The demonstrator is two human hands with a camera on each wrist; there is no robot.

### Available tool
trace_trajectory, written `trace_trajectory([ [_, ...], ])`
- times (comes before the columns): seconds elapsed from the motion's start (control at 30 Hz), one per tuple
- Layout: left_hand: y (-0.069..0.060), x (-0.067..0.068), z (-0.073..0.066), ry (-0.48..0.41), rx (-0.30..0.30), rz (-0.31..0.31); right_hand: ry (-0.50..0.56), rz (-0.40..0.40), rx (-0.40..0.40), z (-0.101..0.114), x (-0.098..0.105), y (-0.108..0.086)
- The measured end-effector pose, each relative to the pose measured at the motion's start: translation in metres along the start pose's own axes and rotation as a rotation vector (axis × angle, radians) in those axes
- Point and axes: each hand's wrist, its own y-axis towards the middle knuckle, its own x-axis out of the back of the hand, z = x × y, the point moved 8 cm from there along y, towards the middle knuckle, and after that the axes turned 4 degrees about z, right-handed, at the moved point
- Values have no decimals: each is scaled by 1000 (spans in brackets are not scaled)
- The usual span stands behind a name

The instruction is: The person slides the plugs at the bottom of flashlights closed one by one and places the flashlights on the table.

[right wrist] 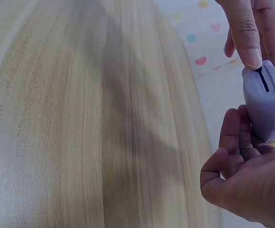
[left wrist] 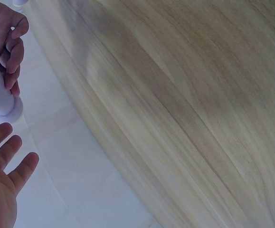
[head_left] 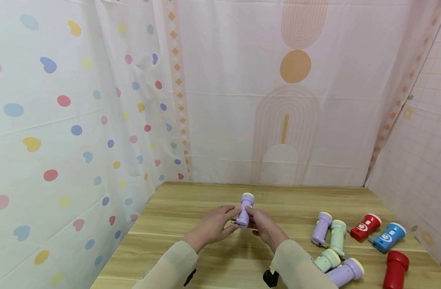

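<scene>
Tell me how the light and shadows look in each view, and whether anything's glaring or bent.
Head view: bright, fairly even light, with the held purple flashlight reasonably sharp; left wrist view: dimmer, bluish, a soft-edged shadow on the wooden table toward the top; right wrist view: a broad soft shadow down the table, pale glare at lower left, and a bowed table edge, probably lens distortion.

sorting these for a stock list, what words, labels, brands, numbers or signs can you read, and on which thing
No words or numbers are readable.
Held purple flashlight: small marking on its body, too blurred to read.
Red flashlight beside the blue one: white emblem, too small to make out.
Blue flashlight: white emblem, likewise.
</scene>
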Motion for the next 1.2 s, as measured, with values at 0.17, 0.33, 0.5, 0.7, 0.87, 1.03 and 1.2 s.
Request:
trace_trajectory([
  [0.17, -1, 1, -2, 0, -12, -2, -7, -3, 1, 1, 0, -3],
  [0.33, -3, 1, -3, 27, -38, -25, -24, 4, 8, 2, 0, -5],
  [0.5, -4, 1, -3, 48, -56, -44, -40, 3, 9, 2, 0, -6],
  [0.7, -4, 3, -4, 44, -63, -73, -56, -17, 23, 5, 1, -5],
  [0.87, -4, 5, -4, 44, -68, -84, -66, -35, 34, 8, 0, -6],
  [1.03, -5, 6, -5, 47, -80, -107, -77, -43, 38, 10, -1, -8],
  [1.2, -4, 7, -5, 39, -69, -117, -77, -48, 44, 11, -2, -7],
])
